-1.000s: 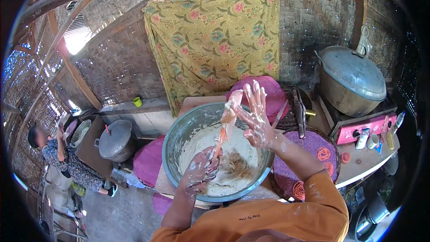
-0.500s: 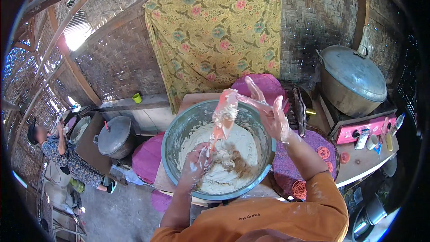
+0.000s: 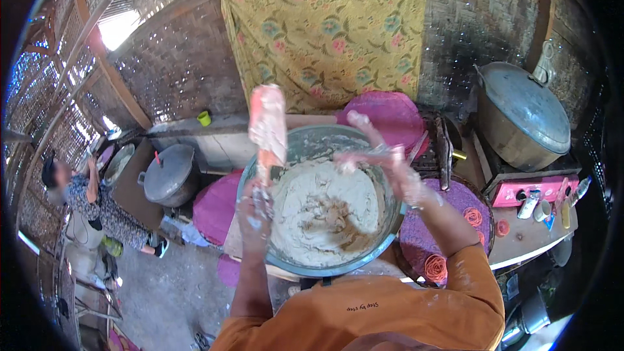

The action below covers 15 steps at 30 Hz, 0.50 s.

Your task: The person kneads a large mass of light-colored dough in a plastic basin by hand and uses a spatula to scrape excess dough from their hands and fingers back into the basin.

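A wide blue-green basin [image 3: 323,138] stands in front of me, holding pale, sticky dough [image 3: 309,185] with a brown patch [image 3: 354,237] near its lower right. My left hand [image 3: 255,211] is closed round the handle of a reddish spatula [image 3: 268,123]. Its blade points up past the basin's far left rim, thickly coated with dough and blurred by motion. Over the right side of the basin, my right hand [image 3: 396,166] is open with its fingers apart, smeared with dough and holding nothing.
Purple round mats [image 3: 380,117] lie around the basin; red-orange coils [image 3: 435,266] rest on the right one. A big lidded pot [image 3: 523,114] sits on a pink-fronted stove [image 3: 533,190]. At left are another lidded pot [image 3: 170,179] and a person [image 3: 97,198] beside a pan.
My left hand has moved left and slightly up, swinging the spatula away from my right hand. The right hand has left the blade's side and hangs lower, over the basin's right part.
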Each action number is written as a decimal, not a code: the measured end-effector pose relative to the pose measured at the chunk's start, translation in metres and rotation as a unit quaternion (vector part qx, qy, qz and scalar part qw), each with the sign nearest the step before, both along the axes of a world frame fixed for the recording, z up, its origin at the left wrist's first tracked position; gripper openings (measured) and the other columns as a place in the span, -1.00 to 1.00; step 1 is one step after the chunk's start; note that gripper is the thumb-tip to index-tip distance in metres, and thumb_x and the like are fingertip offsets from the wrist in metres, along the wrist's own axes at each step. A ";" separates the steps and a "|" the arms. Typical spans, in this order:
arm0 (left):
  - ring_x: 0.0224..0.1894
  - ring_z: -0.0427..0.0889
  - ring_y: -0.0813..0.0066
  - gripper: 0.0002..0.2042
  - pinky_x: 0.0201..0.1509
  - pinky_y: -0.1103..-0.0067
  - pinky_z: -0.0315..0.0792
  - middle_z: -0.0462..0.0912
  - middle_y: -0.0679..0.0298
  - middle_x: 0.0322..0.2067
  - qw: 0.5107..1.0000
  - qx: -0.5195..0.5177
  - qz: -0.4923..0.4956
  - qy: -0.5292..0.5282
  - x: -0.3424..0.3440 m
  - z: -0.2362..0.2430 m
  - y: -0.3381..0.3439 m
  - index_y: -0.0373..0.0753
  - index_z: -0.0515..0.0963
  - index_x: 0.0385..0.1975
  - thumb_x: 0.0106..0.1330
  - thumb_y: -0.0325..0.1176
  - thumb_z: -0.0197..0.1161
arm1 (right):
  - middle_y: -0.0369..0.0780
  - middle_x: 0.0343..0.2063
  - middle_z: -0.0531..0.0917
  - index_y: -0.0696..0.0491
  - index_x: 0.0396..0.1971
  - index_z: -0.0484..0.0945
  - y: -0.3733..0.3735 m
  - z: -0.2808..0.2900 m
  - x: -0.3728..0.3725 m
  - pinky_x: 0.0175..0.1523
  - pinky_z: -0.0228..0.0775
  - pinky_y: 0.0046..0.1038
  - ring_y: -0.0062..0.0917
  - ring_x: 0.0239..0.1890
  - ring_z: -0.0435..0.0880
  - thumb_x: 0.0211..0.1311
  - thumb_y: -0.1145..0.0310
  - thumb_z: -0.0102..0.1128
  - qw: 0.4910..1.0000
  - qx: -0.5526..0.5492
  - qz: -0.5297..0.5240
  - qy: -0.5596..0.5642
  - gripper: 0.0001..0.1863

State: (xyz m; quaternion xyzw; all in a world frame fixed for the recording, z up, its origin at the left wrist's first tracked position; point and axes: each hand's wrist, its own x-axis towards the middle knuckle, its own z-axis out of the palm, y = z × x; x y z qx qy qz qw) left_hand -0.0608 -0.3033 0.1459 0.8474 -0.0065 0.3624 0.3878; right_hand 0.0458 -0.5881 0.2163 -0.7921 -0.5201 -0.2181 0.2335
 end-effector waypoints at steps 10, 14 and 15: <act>-0.61 0.32 0.78 -0.73 -0.55 0.71 0.19 0.43 0.46 -0.63 0.982 -0.184 -0.026 0.039 -0.025 0.025 0.017 -0.28 0.52 -0.15 0.49 -0.24 -0.07 | -0.10 0.40 0.09 0.06 0.30 0.24 0.014 -0.086 0.013 0.47 -0.33 -0.06 -0.19 0.46 -0.07 0.34 -0.31 -0.51 0.914 0.015 0.130 0.384 -0.18; -0.58 0.35 0.76 -0.76 -0.53 0.71 0.24 0.47 0.43 -0.57 0.977 -0.199 -0.051 0.060 -0.027 -0.001 0.022 -0.27 0.53 -0.13 0.48 -0.29 -0.04 | -0.16 0.42 0.07 -0.10 0.40 0.12 0.019 -0.031 0.032 0.48 -0.38 -0.03 -0.12 0.45 -0.09 0.31 -0.38 -0.42 0.847 0.021 0.151 0.510 -0.17; -0.55 0.37 0.75 -0.77 -0.51 0.72 0.26 0.49 0.42 -0.52 0.972 -0.202 -0.055 0.111 -0.025 -0.010 0.020 -0.27 0.53 -0.12 0.47 -0.31 -0.03 | -0.16 0.42 0.06 -0.07 0.40 0.10 0.019 -0.006 0.026 0.47 -0.32 -0.08 -0.16 0.43 -0.02 0.28 -0.42 -0.45 0.741 0.135 0.224 0.619 -0.11</act>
